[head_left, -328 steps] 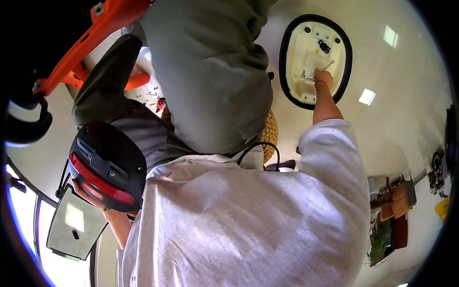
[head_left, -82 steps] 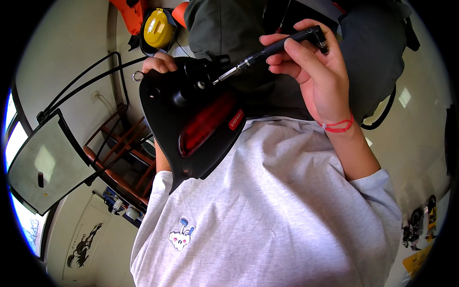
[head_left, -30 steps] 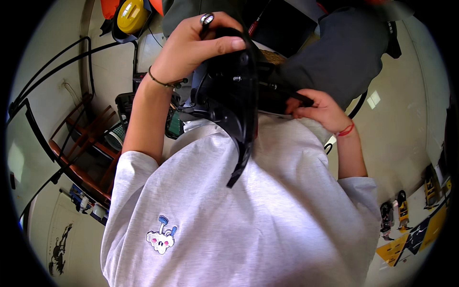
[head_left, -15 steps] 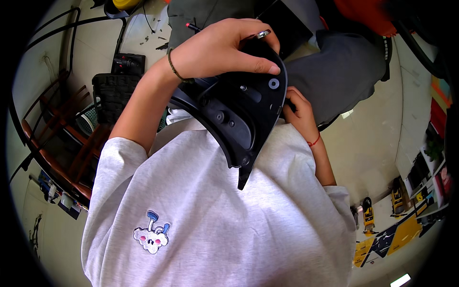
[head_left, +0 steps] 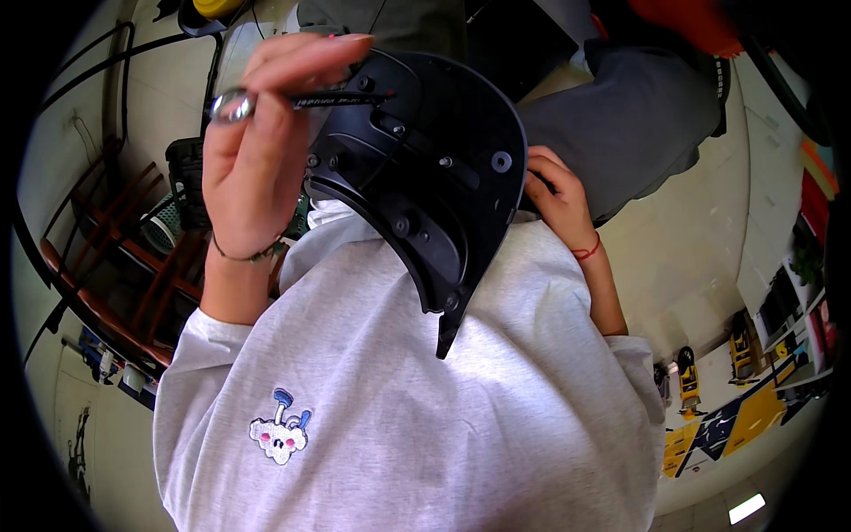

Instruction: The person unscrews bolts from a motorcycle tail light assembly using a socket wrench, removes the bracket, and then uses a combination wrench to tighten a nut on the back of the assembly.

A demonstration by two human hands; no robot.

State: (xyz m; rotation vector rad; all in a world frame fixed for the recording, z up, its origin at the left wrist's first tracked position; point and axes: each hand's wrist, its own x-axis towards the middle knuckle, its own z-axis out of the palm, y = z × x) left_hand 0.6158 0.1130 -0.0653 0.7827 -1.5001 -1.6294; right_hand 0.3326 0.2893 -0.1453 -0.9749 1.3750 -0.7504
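Observation:
A black curved plastic part (head_left: 479, 133), shaped like a crescent with screw posts, a slot and a washer-like ring on its inner face, lies tilted over my lap. My right hand (head_left: 560, 193) grips its right edge, the fingers curled around the rim and partly hidden. Above the part's left side, my left hand (head_left: 266, 151) is closed on a slim black pen-like tool (head_left: 341, 98) with a rounded silver end and a reddish tip. The tip hangs over the upper part of the inner face; whether it touches cannot be made out.
Grey trouser legs (head_left: 612, 133) are under and beyond the part. A black case (head_left: 183, 182), a green basket (head_left: 164, 229) and a brown chair (head_left: 97, 301) stand at left. Yellow-and-black items (head_left: 689, 381) line the right side, and an orange-red thing (head_left: 687, 27) is at top right.
My left hand has come off the part's upper edge and moved left, turning the tool so its reddish tip points right. My right hand keeps its hold on the rim.

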